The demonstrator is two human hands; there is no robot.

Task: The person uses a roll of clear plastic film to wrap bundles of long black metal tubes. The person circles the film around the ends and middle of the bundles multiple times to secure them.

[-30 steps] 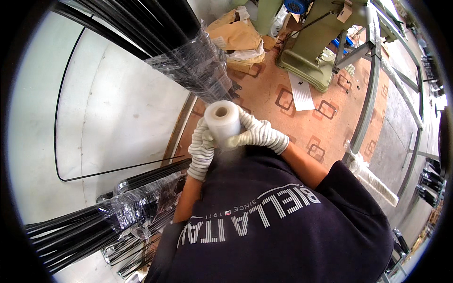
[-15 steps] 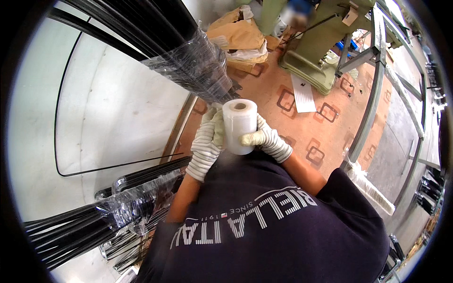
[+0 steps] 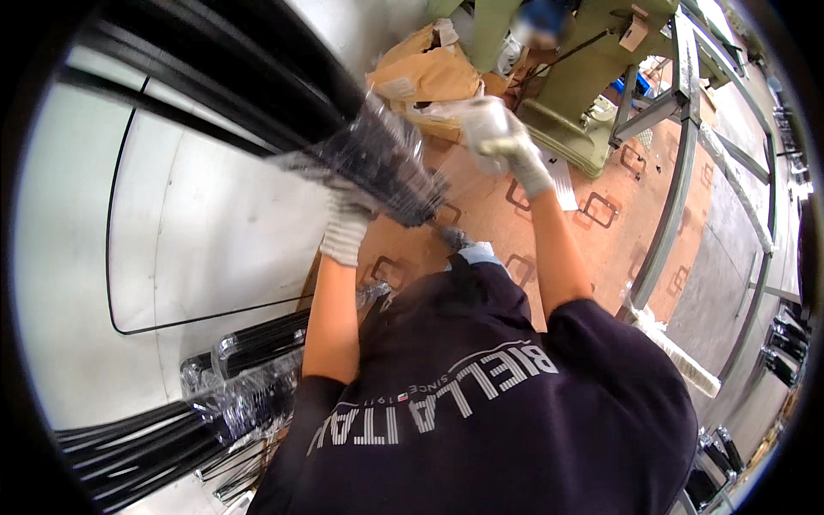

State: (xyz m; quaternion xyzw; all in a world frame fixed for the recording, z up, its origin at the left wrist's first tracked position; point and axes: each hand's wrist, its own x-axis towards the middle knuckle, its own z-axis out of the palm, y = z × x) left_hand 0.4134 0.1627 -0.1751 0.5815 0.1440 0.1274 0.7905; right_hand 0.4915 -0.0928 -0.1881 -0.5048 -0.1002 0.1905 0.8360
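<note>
A thick bundle of black bars (image 3: 283,94) slants down from the upper left, its lower end wrapped in clear stretch film (image 3: 378,146). My left hand (image 3: 347,225), in a striped knit glove, is up against the underside of the wrapped end, its fingers hidden behind the bundle. To the right of that end, my gloved right hand (image 3: 520,157) grips a roll of stretch film (image 3: 486,124), blurred by motion. A sheet of film seems to span the gap between roll and bundle.
A second bundle of black bars (image 3: 146,438), also film-wrapped, lies at the lower left. Brown paper packaging (image 3: 429,69) and a green machine base (image 3: 566,129) stand ahead on the patterned floor. A grey metal frame (image 3: 678,180) rises on the right.
Both hands held the roll in front of my body before. Now the right hand has carried it forward and right, while the left has let go and moved up to the bundle.
</note>
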